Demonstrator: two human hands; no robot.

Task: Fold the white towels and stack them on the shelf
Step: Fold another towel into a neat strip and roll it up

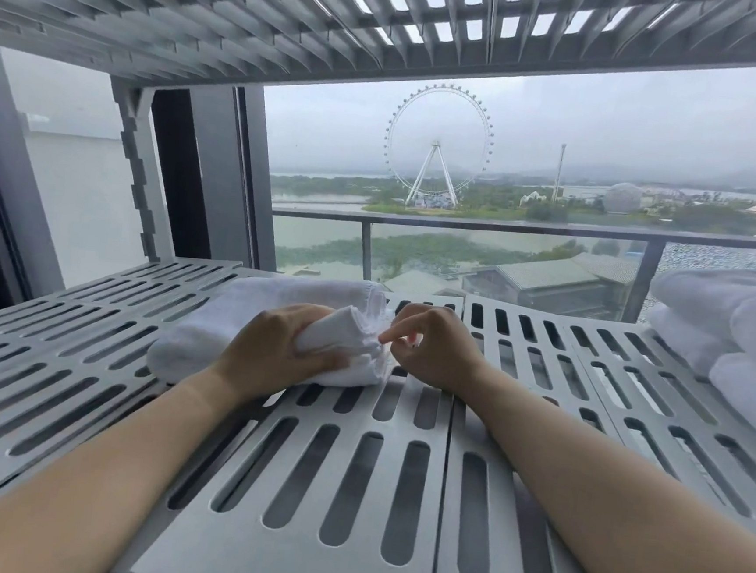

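A rolled white towel (245,320) lies on the grey slotted shelf (349,489), left of the middle. My left hand (274,350) grips its near right end, fingers wrapped round the roll. Just right of that end, my right hand (430,345) pinches the towel's edge with its fingertips. A stack of folded white towels (738,327) rests at the shelf's right edge.
A second slotted shelf (208,11) hangs close overhead. The grey upright post (137,164) stands at the back left. Behind the shelf is a window (514,170) with a balcony rail. Bare slotted surface lies in front of and between the towels.
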